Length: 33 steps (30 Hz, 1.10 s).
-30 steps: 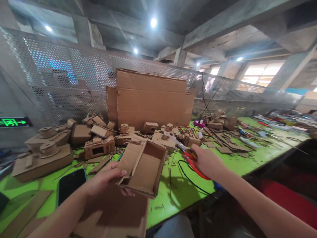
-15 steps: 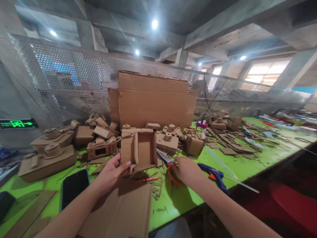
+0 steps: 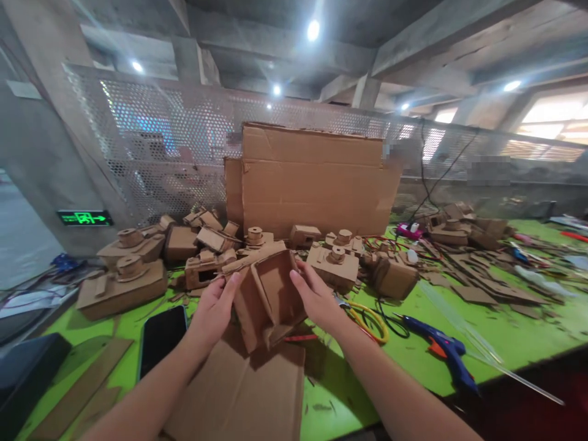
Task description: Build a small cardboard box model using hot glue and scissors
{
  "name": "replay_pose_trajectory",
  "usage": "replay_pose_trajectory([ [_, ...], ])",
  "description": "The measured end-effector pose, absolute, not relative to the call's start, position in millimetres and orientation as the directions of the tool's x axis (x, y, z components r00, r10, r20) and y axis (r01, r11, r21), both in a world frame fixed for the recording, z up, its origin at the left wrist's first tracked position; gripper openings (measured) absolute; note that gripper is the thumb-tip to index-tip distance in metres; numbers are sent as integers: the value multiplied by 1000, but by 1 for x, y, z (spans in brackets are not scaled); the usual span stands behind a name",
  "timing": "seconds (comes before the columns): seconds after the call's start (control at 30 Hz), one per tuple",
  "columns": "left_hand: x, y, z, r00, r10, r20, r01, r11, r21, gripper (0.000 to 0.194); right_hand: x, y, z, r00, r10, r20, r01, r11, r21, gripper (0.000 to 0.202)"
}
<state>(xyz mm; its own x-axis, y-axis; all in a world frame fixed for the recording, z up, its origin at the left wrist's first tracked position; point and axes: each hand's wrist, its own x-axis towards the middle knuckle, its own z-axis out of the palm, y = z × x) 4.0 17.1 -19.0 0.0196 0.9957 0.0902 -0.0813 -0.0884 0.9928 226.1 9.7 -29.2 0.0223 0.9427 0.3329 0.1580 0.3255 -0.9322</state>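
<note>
While both hands have hold of this open-topped brown cardboard box (image 3: pixel 278 285), crushing it looks like the main risk to me. The left hand (image 3: pixel 214 312) has its thumb over the left edge, the right hand (image 3: pixel 319 297) has its thumb hooked over the right rim, so both are gripping the box, up above the bright green tabletop (image 3: pixel 340 410) and a flat brown cardboard sheet (image 3: pixel 239 392). Squeeze too hard, or twist one side against the other, and those thin walls could buckle or a seam could pop. If a thumb slips, it'd probably land on the sheet. I'd also watch the blue plastic glue gun with the orange trigger (image 3: pixel 427 332): it's lying near the right forearm (image 3: pixel 381 367), nozzle pointing roughly that way, and if it's hot (can't tell), a careless swing could mean a burn.

As for looks, the box is tilted, its mouth mostly facing the wearer, with a brown cardboard divider (image 3: pixel 263 296) splitting it into two compartments. Plain brown all over, edges a bit rough, pretty handmade. Can't make out any glue on the seams.
</note>
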Motion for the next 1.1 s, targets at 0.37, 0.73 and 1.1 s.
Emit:
replay_pose_trajectory([
  [0.37, -13, 42, -13, -254, 944, 209, -166, -256, 952, 38, 229, 5, -50, 125, 954, 274, -29, 279, -960, 49],
  [0.73, -7, 20, -4, -101, 939, 328, -37, -333, 942, 23, 236, 4, -46, 187, 872, 452, 156, 428, -890, 44],
  [1.1, 12, -1, -17, 75, 914, 400, 397, -395, 828, 30, 228, -10, -42, -29, 876, 481, 168, 478, -862, 45],
])
